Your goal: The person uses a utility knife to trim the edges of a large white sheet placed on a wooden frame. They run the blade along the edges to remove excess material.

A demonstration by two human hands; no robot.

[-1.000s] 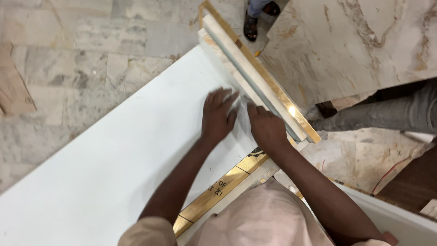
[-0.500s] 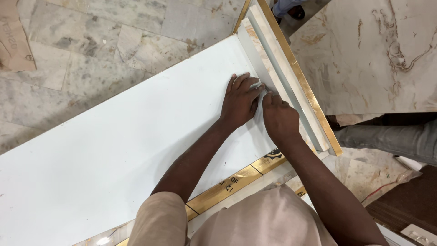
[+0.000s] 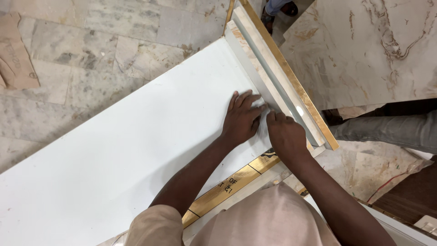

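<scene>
at the far left, on the grey marble floor [image 3: 91, 54], a scrap of brown cardboard [image 3: 16, 54] lies flat by the frame edge. next to it a large white panel [image 3: 114, 150] slants across the view from the lower left up to the upper middle, its face bare but for the hands. along its near edge runs a gold trim strip [image 3: 227, 187] with some dark marking on it, partly hidden by the person's beige sleeve [image 3: 154, 225].

the left hand [image 3: 241, 119] lies palm down on the white panel near its right end, fingers spread and straight, tips pointing up toward the moulding; it presses flat and grips nothing. its forearm runs back down and left to the sleeve. just beside it, thumb sides nearly touching, the right hand [image 3: 284, 134] rests knuckles up on the panel's right edge, fingers curled down where the panel meets the pale stepped moulding [image 3: 273, 82]. whether those fingers pinch anything cannot be told, since the back of the hand covers them.

the moulding runs diagonally along the panel's right end, with a gold edge strip [image 3: 296, 86] on its outer side. right of that leans or lies a cream marble-patterned slab [image 3: 373, 50]. below it another person's leg in grey trousers [image 3: 387, 132] stretches in from the right, and a shoe [image 3: 287, 7] shows at the top edge.
</scene>
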